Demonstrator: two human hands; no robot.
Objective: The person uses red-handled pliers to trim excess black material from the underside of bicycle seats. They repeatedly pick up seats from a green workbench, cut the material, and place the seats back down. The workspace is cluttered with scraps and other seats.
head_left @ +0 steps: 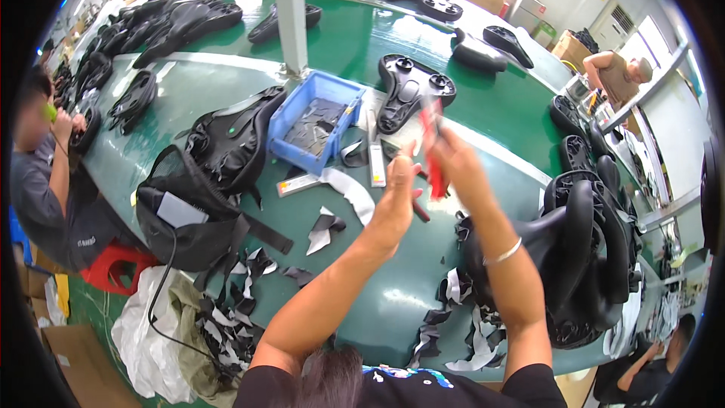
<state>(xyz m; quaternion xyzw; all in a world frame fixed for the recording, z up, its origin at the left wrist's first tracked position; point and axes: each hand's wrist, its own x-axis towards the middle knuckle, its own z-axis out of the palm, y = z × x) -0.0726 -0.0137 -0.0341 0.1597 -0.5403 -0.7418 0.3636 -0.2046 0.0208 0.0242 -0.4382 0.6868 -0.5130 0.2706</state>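
In my right hand [455,162], raised over the middle of the bench, is a red-handled tool [435,157], smeared by motion; its exact kind cannot be made out. My left hand [396,200] is held up just beside it, fingers stretched, with nothing visible in it. Beyond the hands lies a black saddle [404,91], its underside up. A blue crate [311,121] with dark flat pieces stands to the left of it. Between crate and hands are a white curved strip [350,190] and a white-and-orange box-shaped piece [377,165].
A black backpack [185,211] with a cable sits at left. Black-and-white scraps [242,287] litter the near bench. Black saddles [574,249] are piled at right. A grey post [291,23] rises behind the crate. Other people work at left [53,174] and far right [615,79].
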